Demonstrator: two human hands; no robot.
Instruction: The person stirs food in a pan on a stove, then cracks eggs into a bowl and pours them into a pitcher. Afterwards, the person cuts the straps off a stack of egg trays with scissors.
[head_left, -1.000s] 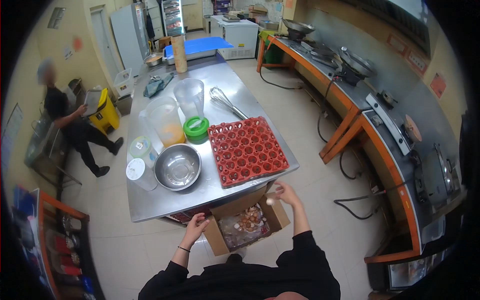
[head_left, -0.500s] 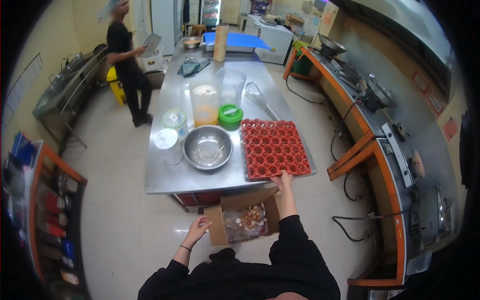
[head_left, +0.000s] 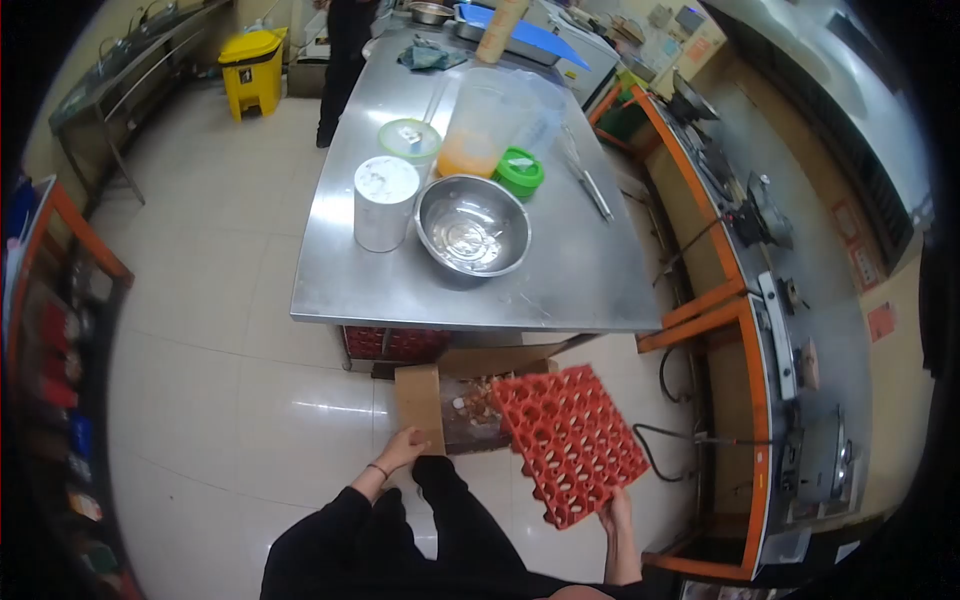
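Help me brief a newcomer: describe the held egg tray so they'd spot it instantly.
Find the steel table, then the open cardboard box below its near edge. To the box's right, the right hand holds the egg tray: a red grid of hollows, unlike the brown cardboard.

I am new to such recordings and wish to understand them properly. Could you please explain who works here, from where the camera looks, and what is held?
There is no machine here: a person works with two bare hands. The camera is worn on the person's head, looking forward and down. The right hand holds a red egg tray in the air. The left hand is at the side flap of an open cardboard box; its grip is unclear. Inside lie what look like eggshells. On the metal table stand a steel bowl, a white-topped container and a jug with orange contents.
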